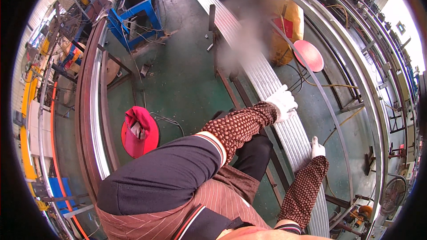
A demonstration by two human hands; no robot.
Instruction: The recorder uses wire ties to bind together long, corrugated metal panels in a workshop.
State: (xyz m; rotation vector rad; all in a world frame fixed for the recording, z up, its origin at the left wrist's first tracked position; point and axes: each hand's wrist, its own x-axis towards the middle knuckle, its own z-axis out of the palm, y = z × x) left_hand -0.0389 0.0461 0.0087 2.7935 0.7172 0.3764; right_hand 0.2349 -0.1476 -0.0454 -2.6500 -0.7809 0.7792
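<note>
A bundle of long, silver ribbed metal strips [291,140] lies side by side on a dark steel stand and runs from far left of centre to the lower right. My left hand [282,102], in a white glove, rests across its upper side with the fingers apart. Nearer to me, my right hand [318,148], also in a white glove, is at the bundle's right edge. One of its fingers sticks up, while the others are mostly hidden. Brown patterned sleeve covers reach up both forearms. Neither hand visibly lifts anything.
A red round stool [129,144] with a red cap [141,124] on it stands left. A pink round seat [308,56] and a yellow sack [291,22] are beyond the bundle. Metal racks flank both sides; a blue frame [135,15] stands far left. A grey blur covers the upper middle.
</note>
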